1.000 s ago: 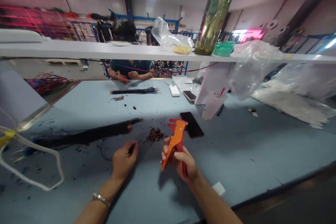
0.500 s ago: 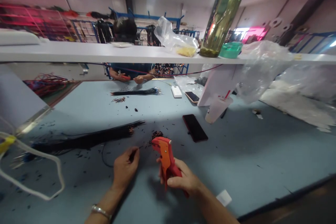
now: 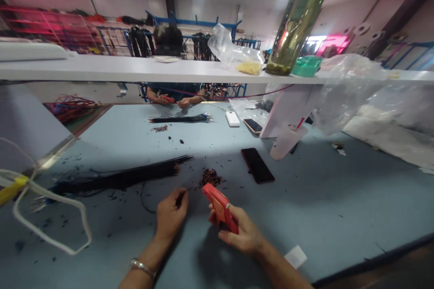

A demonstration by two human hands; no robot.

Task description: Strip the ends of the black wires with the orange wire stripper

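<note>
My right hand (image 3: 242,230) is wrapped around a red and orange wire stripper (image 3: 220,205), its head pointing up and to the left. Closed in a pinch, my left hand (image 3: 172,214) grips a thin black wire (image 3: 144,198), which loops out behind the wrist side toward the bundle. The fingertips hide most of the wire's near end. Just beyond the stripper's head lies a small pile of dark and coppery clippings (image 3: 210,177). A thick bundle of black wires (image 3: 135,176) stretches across the table to the left of the pile.
A dark phone (image 3: 257,165) lies right of the pile, near a plastic cup (image 3: 288,141) with a red straw. A white shelf (image 3: 135,70) spans the table, carrying a tall bottle (image 3: 298,22). White cable (image 3: 83,216) loops at left. Across the table, another person's hands (image 3: 185,103) work.
The wire stripper has turned in my right hand, its head tipping and drawing away from the clippings. My left hand still pinches the wire. The whole view has shifted slightly.
</note>
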